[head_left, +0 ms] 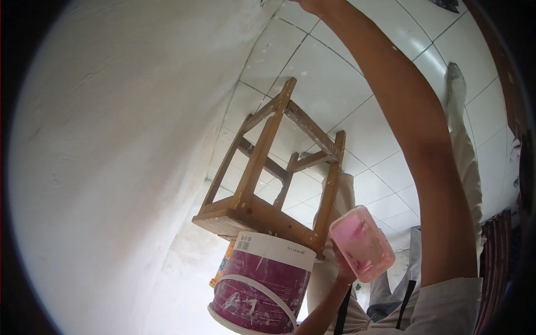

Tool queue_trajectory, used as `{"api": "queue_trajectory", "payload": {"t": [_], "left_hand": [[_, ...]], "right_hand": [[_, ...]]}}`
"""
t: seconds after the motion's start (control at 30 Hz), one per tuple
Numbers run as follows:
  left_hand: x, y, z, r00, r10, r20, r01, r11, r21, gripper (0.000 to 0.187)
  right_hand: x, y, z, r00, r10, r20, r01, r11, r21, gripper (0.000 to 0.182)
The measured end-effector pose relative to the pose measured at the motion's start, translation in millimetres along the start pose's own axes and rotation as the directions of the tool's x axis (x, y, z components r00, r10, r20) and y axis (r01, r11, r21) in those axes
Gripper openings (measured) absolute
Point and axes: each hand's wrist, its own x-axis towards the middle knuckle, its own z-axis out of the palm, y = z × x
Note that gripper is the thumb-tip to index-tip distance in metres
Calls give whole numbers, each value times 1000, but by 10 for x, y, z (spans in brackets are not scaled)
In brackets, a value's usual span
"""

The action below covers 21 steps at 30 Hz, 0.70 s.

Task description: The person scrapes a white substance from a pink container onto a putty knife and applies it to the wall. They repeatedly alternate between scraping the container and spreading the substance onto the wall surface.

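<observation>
From my head view, my hands are well apart. My left hand (343,268), lower centre of the frame, is clamped around a pink container (363,245). I have it from the side and behind, its smeared face turned up towards me, probably so the inside stays easy to reach and nothing slides out. My right arm (432,162) stretches from lower right to top centre, beside the pale wall (111,145). The right hand (306,3) is cut off by the top edge, so I can't tell what it grips.

In the middle of the frame, the wooden stool (262,151) has its legs on the tiled floor (382,134). The purple-and-white bucket (262,290), lower centre, appears to stand on its seat, likely to spare me stooping. An orange container (222,267) shows partly behind the bucket, just beside it; I suppose the stool carries that too.
</observation>
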Motion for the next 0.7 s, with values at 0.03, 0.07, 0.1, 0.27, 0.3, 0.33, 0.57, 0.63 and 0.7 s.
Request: {"api": "queue_trajectory", "payload": {"t": [0.03,0.07,0.1,0.27,0.3,0.33,0.57,0.63,0.7], "left_hand": [[-19,17,43,998,-59,0,59,995,-86,74],[-48,53,85,996,-93,3,92,988,-125,74],[-75,94,137,992,-126,6,125,978,-164,75],[-22,99,143,990,-125,-57,116,983,-143,77],[6,8,28,991,-122,-63,113,984,-141,77],[40,-109,-121,997,-8,-77,9,1000,16,76],[-8,83,132,981,192,-3,-171,880,443,73],[17,135,139,998,54,12,-55,985,162,73],[28,167,147,995,-75,63,83,988,-130,73]], "right_hand": [[-111,-101,-45,999,-32,18,30,994,103,15],[-283,-183,-212,988,-47,145,31,993,110,15],[-488,-202,-334,989,-51,137,36,993,108,15],[-507,328,-349,971,-173,-163,138,968,-210,12],[-428,435,-187,956,-219,-196,157,945,-288,12],[-369,506,0,939,-260,-225,165,915,-368,13],[-987,1347,633,613,-781,-122,491,497,-716,24],[-1376,1129,250,719,-655,232,644,501,-578,17],[-1389,1128,0,766,-602,228,618,589,-521,17]]}}
